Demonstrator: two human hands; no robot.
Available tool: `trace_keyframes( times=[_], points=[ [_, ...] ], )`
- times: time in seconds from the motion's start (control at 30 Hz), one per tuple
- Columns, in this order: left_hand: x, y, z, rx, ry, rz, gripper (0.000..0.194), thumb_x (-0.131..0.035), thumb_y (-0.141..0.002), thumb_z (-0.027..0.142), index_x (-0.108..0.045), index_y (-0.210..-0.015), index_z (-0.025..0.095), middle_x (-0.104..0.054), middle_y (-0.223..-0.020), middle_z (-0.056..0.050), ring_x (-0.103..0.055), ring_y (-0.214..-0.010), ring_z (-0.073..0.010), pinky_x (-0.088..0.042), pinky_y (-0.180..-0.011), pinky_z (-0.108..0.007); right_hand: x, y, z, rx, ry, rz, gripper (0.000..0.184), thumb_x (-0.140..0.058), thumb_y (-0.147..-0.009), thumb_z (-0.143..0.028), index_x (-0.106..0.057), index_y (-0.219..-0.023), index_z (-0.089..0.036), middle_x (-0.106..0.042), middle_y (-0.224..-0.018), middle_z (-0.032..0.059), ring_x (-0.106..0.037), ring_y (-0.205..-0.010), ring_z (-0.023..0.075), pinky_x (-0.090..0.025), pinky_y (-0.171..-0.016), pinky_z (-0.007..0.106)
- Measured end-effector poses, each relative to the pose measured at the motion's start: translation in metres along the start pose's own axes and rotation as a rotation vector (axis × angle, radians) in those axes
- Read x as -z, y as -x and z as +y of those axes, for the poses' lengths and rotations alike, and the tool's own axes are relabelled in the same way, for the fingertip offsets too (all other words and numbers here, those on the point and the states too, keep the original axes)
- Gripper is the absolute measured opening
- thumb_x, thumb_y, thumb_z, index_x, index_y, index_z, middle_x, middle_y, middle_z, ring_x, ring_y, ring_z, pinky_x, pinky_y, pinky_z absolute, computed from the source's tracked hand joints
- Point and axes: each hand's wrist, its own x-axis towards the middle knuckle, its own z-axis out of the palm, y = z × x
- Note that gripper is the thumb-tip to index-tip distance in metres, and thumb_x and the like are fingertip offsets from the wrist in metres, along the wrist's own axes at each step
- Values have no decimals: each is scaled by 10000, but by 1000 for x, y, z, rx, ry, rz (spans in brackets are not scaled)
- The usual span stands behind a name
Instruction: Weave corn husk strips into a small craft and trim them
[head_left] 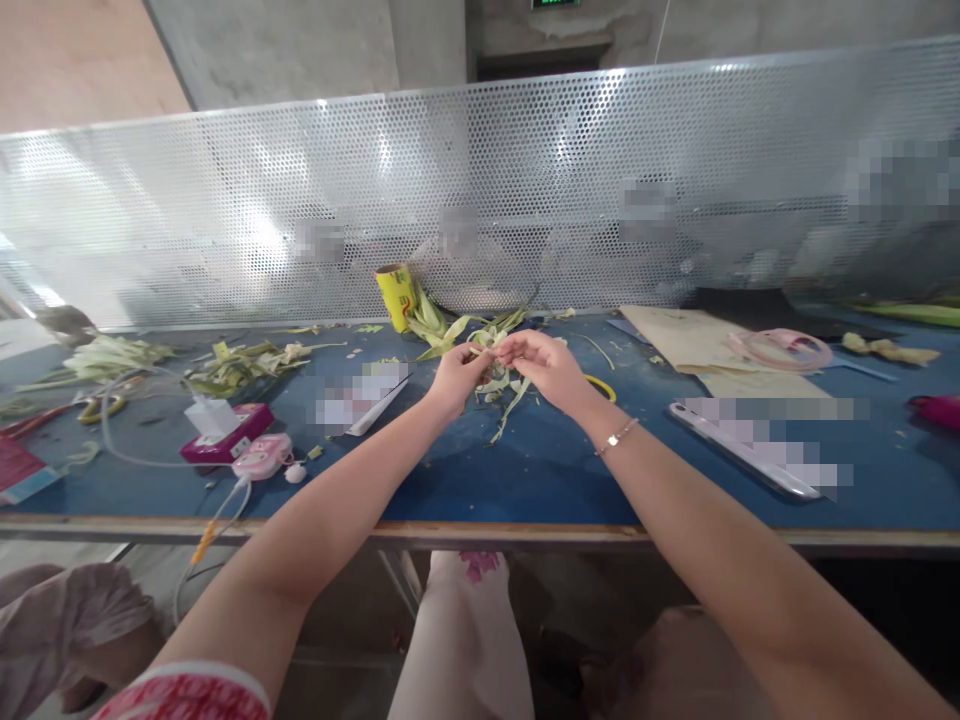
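Observation:
Both my hands meet above the middle of the blue table, fingertips almost touching. My left hand [459,376] is closed in a pinch on a thin pale green strip of plant leaf, which looks like husk. Opposite it, my right hand [546,365], with a bracelet at the wrist, has thumb and fingers pinched on the same strip. The strip's exact shape between the fingers is too small to make out. Just behind and under the hands lies a loose heap of green leaves [431,325], with a shredded strip [510,410] hanging toward me.
A yellow tube [395,297] leans at the perforated metal screen [495,180]. Left are leaf piles [247,368], a magenta power strip [229,436] with a charger, a pink case [261,456] and a phone [379,400]. Right are another phone [742,450] and brown paper [682,340].

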Motion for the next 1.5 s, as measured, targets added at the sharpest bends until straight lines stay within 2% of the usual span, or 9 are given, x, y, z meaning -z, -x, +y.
trace_keyframes(
  times=[0.17, 0.43, 0.63, 0.93, 1.13, 1.23, 1.4, 1.5],
  points=[
    [0, 0, -2, -12, -31, -19, 224, -685, -699, 311, -557, -641, 137, -490, -521, 37, -440, -475, -45, -371, -494, -193, -3, -1, 3, -21, 87, 63, 111, -602, -734, -271, -579, -823, -207, -646, -839, 43, -622, -788, 169, -524, -776, 374],
    [-3, 1, -4, 18, -15, -18, 233, -712, -676, 308, -554, -652, 139, -504, -539, 41, -452, -484, -40, -396, -517, -186, -5, 0, 14, 93, 284, 101, 67, -591, -762, -242, -588, -822, -214, -591, -837, 39, -585, -773, 163, -522, -701, 331],
    [-4, 4, 0, 92, 72, -65, 234, -718, -683, 291, -547, -660, 133, -510, -546, 37, -466, -488, -42, -397, -504, -184, 1, 0, 10, 173, 438, 108, 55, -604, -792, -254, -563, -811, -223, -558, -874, 45, -557, -771, 170, -490, -648, 311],
    [-4, 5, 3, 203, 185, -116, 204, -700, -710, 264, -541, -684, 139, -502, -531, 41, -477, -471, -48, -441, -526, -201, 4, 2, 5, 270, 557, 16, 108, -505, -864, -242, -493, -757, -224, -536, -842, 41, -523, -826, 184, -438, -768, 335],
    [-4, 5, 3, 205, 189, -125, 244, -727, -678, 298, -542, -692, 140, -503, -545, 45, -485, -493, -43, -438, -534, -189, 4, 2, 4, 269, 568, -11, 106, -451, -877, -236, -456, -771, -229, -518, -871, 49, -513, -851, 185, -426, -806, 342],
    [-3, 4, 3, 174, 190, -118, 262, -742, -661, 304, -539, -685, 140, -508, -552, 45, -484, -495, -44, -431, -530, -194, 4, 2, 5, 252, 541, 15, 86, -446, -873, -230, -441, -787, -228, -534, -876, 52, -522, -863, 184, -430, -805, 340],
    [-2, 2, 4, 150, 196, -82, 253, -740, -661, 292, -537, -675, 142, -530, -573, 38, -482, -495, -46, -416, -512, -200, 5, 2, 3, 113, 494, 97, 58, -459, -859, -268, -452, -816, -229, -565, -769, 22, -523, -663, 155, -438, -652, 305],
    [-3, 2, 3, 138, 188, -88, 251, -739, -664, 286, -535, -664, 141, -520, -563, 40, -467, -479, -40, -405, -498, -195, 5, 2, 1, 95, 478, 123, 56, -490, -830, -260, -459, -795, -229, -563, -724, 5, -513, -604, 134, -435, -602, 282]
  ],
)
